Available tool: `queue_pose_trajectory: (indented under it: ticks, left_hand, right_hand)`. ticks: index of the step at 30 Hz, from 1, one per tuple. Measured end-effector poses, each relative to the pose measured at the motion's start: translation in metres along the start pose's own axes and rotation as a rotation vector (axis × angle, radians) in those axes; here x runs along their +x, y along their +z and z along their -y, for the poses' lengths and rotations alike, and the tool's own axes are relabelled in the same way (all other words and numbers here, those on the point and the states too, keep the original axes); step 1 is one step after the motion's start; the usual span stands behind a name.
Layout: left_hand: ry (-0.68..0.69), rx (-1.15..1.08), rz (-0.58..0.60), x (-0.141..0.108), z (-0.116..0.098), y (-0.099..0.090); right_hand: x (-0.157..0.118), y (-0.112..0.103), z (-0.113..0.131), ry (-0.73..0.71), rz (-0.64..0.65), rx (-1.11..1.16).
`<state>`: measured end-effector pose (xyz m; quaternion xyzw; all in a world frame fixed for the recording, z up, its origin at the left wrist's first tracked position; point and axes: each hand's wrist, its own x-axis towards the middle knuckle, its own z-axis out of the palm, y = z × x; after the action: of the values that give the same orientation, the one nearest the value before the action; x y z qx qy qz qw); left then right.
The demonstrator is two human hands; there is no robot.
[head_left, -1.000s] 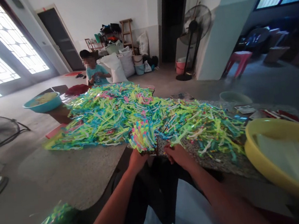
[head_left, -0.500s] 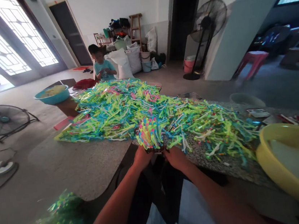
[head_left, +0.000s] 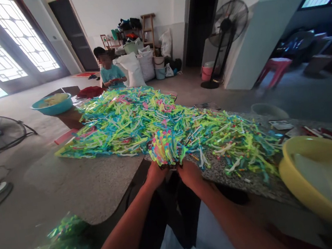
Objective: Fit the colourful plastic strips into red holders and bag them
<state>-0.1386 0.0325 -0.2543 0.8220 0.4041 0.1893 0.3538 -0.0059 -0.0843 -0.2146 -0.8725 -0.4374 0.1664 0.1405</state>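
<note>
L hand (head_left: 157, 175): angled fwd + inward, back of hand up, fingers curled at base of bundle (head_left: 165, 148); tips hidden, we can't tell grip.
R hand (head_left: 189, 172): mirrors L, fingers bent just below lime-green strip (head_left: 183, 153); we can't confirm hold.
Bundle posn: upright, ahead of hands, near edge of granite tabletop (head_left: 215, 171).
Plastic-strip pile (head_left: 123, 121): directly behind bundle.
</note>
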Motion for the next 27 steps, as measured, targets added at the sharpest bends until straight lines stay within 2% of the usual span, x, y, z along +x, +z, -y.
queue_pose_trajectory:
  ticks: [5, 11, 15, 18, 21, 27]
  left_hand:
    - [-0.001, -0.009, 0.011, -0.001, -0.003, -0.001]
    - [0.062, -0.028, 0.002, 0.001, 0.002, 0.001]
    - [-0.016, 0.027, -0.016, 0.001, 0.004, 0.002]
    - [0.021, 0.043, -0.052, -0.001, -0.001, 0.002]
    - [0.034, 0.037, -0.055, -0.003, -0.004, 0.002]
    - [-0.06, -0.182, 0.108, -0.008, 0.0, -0.005]
  right_hand:
    - [-0.005, -0.001, 0.012, -0.03, 0.019, -0.123]
    - [0.0, -0.004, 0.02, -0.009, 0.075, -0.118]
    - [0.001, 0.003, 0.013, -0.031, 0.026, -0.095]
    - [-0.003, 0.009, 0.002, -0.116, 0.005, -0.046]
    - [-0.009, 0.015, -0.004, -0.124, -0.007, 0.03]
    - [-0.024, 0.042, 0.007, -0.122, -0.103, 0.365]
